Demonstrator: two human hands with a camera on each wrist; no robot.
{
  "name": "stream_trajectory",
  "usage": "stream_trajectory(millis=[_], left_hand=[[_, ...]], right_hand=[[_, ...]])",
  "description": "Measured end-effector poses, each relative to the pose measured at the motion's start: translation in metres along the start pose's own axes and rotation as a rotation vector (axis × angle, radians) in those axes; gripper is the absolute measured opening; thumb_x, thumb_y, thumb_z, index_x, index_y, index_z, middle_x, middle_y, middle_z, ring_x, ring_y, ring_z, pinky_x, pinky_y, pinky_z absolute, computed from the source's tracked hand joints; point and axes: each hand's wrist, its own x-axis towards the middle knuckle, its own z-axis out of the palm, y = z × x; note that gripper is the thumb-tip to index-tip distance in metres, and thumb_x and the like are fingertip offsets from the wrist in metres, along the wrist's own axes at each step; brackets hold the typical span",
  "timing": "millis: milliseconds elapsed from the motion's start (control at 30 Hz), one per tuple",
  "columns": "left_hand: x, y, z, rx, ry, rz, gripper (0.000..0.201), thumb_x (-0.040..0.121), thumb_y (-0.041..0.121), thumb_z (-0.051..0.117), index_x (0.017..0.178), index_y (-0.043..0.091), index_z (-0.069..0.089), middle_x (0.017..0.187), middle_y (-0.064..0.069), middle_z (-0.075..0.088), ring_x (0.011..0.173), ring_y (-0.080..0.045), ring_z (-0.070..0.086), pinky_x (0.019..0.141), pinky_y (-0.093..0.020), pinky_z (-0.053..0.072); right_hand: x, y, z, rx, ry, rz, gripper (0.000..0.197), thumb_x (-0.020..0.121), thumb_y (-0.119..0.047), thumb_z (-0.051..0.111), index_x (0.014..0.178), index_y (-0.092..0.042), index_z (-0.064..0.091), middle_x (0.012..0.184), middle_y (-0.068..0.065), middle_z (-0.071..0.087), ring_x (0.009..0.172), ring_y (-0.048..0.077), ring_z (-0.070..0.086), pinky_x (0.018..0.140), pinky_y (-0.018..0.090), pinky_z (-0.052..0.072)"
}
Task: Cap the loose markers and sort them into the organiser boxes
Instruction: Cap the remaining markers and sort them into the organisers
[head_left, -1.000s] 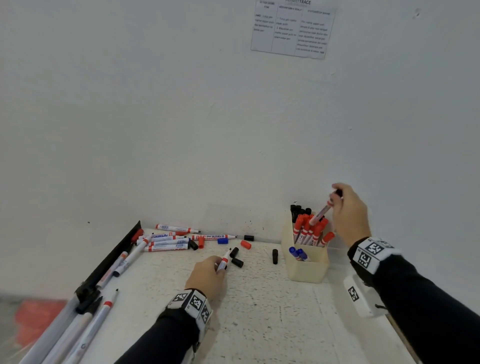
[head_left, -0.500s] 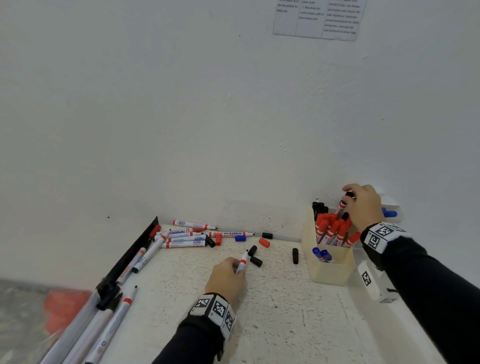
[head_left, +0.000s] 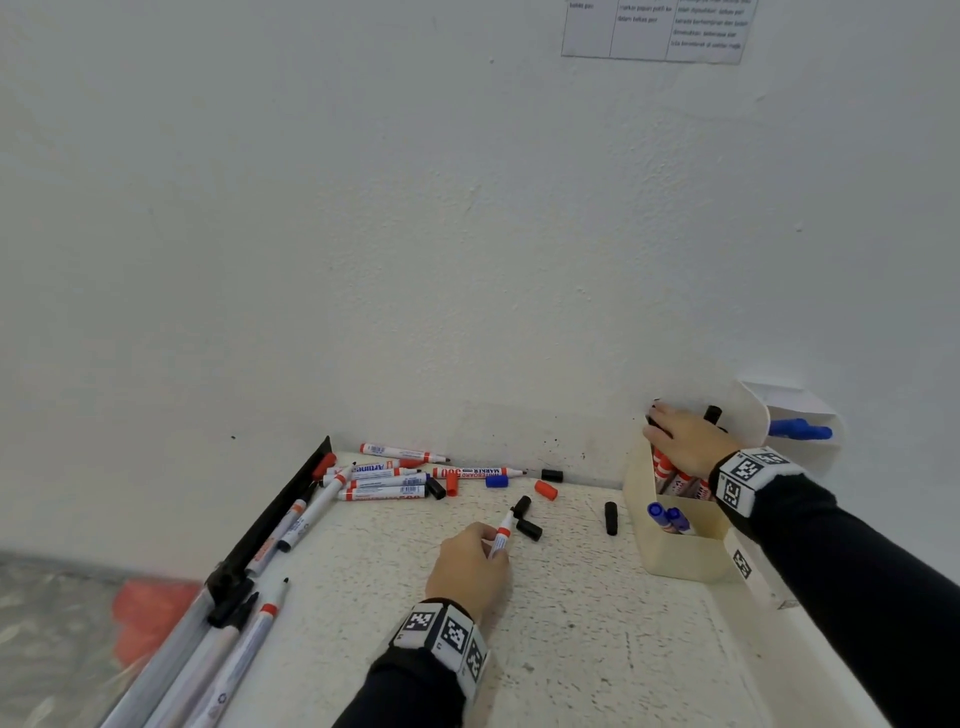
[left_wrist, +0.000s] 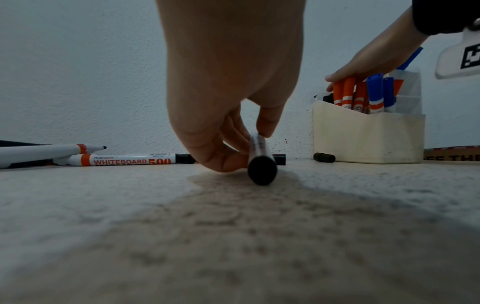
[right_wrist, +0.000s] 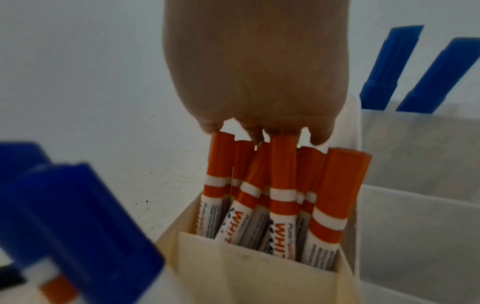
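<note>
My left hand (head_left: 496, 540) rests on the speckled table and pinches a white marker (head_left: 503, 535) with an orange band; a black cap sits at its far tip. The left wrist view shows that marker's black rear end (left_wrist: 261, 172) under my left hand (left_wrist: 249, 144). My right hand (head_left: 670, 431) lies over the cream organiser box (head_left: 680, 556) by the wall, its fingertips (right_wrist: 262, 131) touching the tops of the red-capped markers (right_wrist: 281, 174) that stand in it. It holds nothing. Two blue-capped markers (head_left: 667, 517) stand in the box's front compartment.
Loose markers (head_left: 384, 480) lie at the back left against the wall. Loose caps lie about: black (head_left: 611, 517), red (head_left: 545, 489), blue (head_left: 496, 481). A clear box with blue markers (head_left: 800, 430) stands right of the cream one. A black tray (head_left: 275, 519) and long pens (head_left: 228, 660) line the left edge.
My right hand lowered the marker it held into the cream box, let it go and now rests on the caps. My left hand kept its marker in place.
</note>
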Motion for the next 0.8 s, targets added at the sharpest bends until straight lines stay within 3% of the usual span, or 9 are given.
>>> stream_trajectory(millis=[100,200,233,300,367,433,533,667,800], left_hand=[[0.001,-0.001,0.001,-0.007,0.016,0.001,0.026,0.092,0.025,0.051,0.118,0.020,0.056,0.104,0.002,0.060,0.088,-0.011,0.055,0.081,-0.024,0.049],[0.000,0.000,0.000,-0.010,0.019,-0.003,0.026,0.093,0.026,0.051,0.117,0.020,0.056,0.104,0.002,0.059,0.088,-0.011,0.056,0.082,-0.025,0.049],[0.000,0.000,0.000,-0.011,0.017,-0.005,0.025,0.093,0.026,0.051,0.117,0.020,0.056,0.106,0.001,0.060,0.089,-0.012,0.056,0.083,-0.026,0.050],[-0.001,0.000,0.000,-0.011,0.013,-0.008,0.026,0.093,0.026,0.051,0.117,0.020,0.056,0.110,0.000,0.061,0.092,-0.013,0.057,0.085,-0.027,0.051],[-0.001,-0.001,-0.001,-0.018,0.011,-0.012,0.026,0.092,0.025,0.051,0.118,0.020,0.056,0.112,-0.001,0.062,0.095,-0.013,0.058,0.087,-0.029,0.051],[0.000,-0.001,0.000,-0.032,0.013,-0.015,0.026,0.092,0.023,0.051,0.117,0.020,0.056,0.110,-0.001,0.062,0.093,-0.013,0.059,0.087,-0.029,0.051],[0.000,-0.001,0.000,-0.032,0.025,-0.009,0.025,0.093,0.023,0.050,0.117,0.020,0.056,0.108,0.000,0.062,0.089,-0.011,0.058,0.082,-0.025,0.051],[0.001,0.000,-0.001,-0.019,0.055,-0.012,0.029,0.094,0.024,0.049,0.122,0.020,0.053,0.114,0.000,0.062,0.093,-0.012,0.059,0.084,-0.025,0.050],[0.000,0.001,-0.004,-0.057,0.103,-0.023,0.035,0.095,0.023,0.049,0.129,0.016,0.049,0.121,-0.004,0.061,0.104,-0.014,0.059,0.089,-0.024,0.047]], right_hand=[[0.005,0.008,0.004,-0.005,0.053,0.127,0.057,0.096,-0.045,0.028,0.141,-0.011,0.029,0.152,0.008,0.025,0.137,0.026,0.028,0.113,0.046,0.025],[0.005,0.012,0.008,-0.107,0.190,0.207,0.063,0.094,-0.054,0.024,0.141,-0.012,0.028,0.153,0.011,0.019,0.139,0.031,0.023,0.113,0.045,0.020],[0.004,0.012,0.008,-0.092,0.211,0.237,0.068,0.091,-0.060,0.022,0.137,-0.011,0.033,0.147,0.015,0.030,0.132,0.032,0.034,0.110,0.045,0.027],[0.007,0.013,0.010,0.026,0.200,0.250,0.081,0.080,-0.072,0.016,0.120,-0.011,0.050,0.122,0.014,0.057,0.104,0.028,0.057,0.096,0.042,0.045],[0.011,0.016,0.010,0.043,0.176,0.229,0.068,0.086,-0.065,0.020,0.109,-0.012,0.056,0.108,0.009,0.064,0.092,0.025,0.061,0.090,0.041,0.048],[0.010,0.013,0.007,0.013,0.150,0.217,0.054,0.093,-0.053,0.026,0.111,-0.013,0.056,0.111,0.009,0.063,0.097,0.025,0.060,0.094,0.041,0.046],[0.008,0.012,0.006,-0.024,0.187,0.189,0.052,0.095,-0.050,0.026,0.124,-0.013,0.048,0.126,0.009,0.056,0.111,0.025,0.053,0.100,0.043,0.041],[0.004,0.010,0.010,-0.033,0.090,0.090,0.050,0.099,-0.037,0.023,0.143,-0.014,0.026,0.152,0.003,0.026,0.136,0.023,0.028,0.112,0.043,0.026],[0.005,0.008,0.007,0.027,0.071,0.163,0.046,0.097,-0.033,0.020,0.133,-0.012,0.038,0.143,0.008,0.036,0.129,0.027,0.035,0.109,0.045,0.029]])
